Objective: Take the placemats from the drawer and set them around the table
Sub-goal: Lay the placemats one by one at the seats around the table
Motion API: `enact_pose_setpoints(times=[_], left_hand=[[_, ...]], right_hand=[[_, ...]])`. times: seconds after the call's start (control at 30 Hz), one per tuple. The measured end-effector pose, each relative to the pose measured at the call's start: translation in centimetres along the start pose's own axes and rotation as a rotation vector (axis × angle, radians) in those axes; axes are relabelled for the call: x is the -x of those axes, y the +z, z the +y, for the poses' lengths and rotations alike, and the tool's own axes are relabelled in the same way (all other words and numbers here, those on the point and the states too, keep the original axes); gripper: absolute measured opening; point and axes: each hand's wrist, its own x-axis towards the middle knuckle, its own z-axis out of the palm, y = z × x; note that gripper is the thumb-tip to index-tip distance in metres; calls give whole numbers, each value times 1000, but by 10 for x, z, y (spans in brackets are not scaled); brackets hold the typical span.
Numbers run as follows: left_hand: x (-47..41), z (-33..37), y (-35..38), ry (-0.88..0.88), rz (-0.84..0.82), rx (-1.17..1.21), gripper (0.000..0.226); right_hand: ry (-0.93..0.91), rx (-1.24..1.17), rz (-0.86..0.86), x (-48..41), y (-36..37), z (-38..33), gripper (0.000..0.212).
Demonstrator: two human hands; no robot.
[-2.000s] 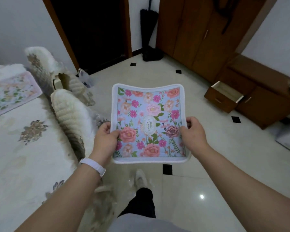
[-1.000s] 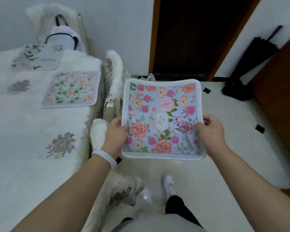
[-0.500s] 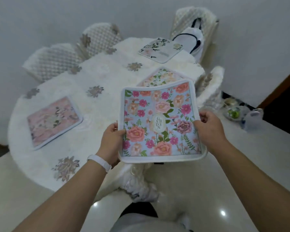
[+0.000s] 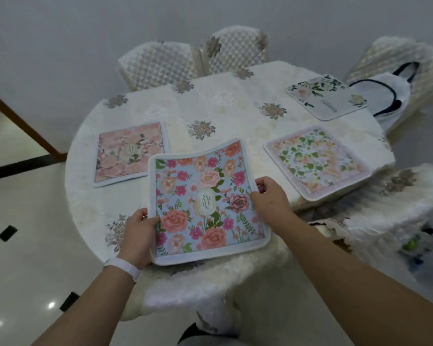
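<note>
Head view, the only one we have; no second view shares its field. We look from the wearer's head, standing height, forward and steeply down over the near rim of a round desk (image 4: 85, 171). Wide-angle lens: we see straight lines bow toward the frame edges. Near field: both forearms enter from the bottom corners, the left hand (image 4: 139, 228) and right hand (image 4: 270, 196) close under the lens, at frame centre. Middle field: the whole desk top. Far field: chair backs (image 4: 158, 63) behind the desk and a plain wall (image 4: 60, 33) above them. Left edge: we take in pale floor (image 4: 23, 245).
</note>
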Motion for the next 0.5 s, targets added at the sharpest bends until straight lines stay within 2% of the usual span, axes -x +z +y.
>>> enact_pose_setpoints(times=[0.23,0.37,0.5], left_hand=[[-48,-21,-19,-67,88,-31,13],[-65,-37,-28,-80,123,-51,24],[-73,-53,-31,-99,151,-78,30]], right_hand=[[39,125,-118,-52,60,9,7],[79,175,-183,-70,89,25,6],[55,268,-199,-88,107,36,13]])
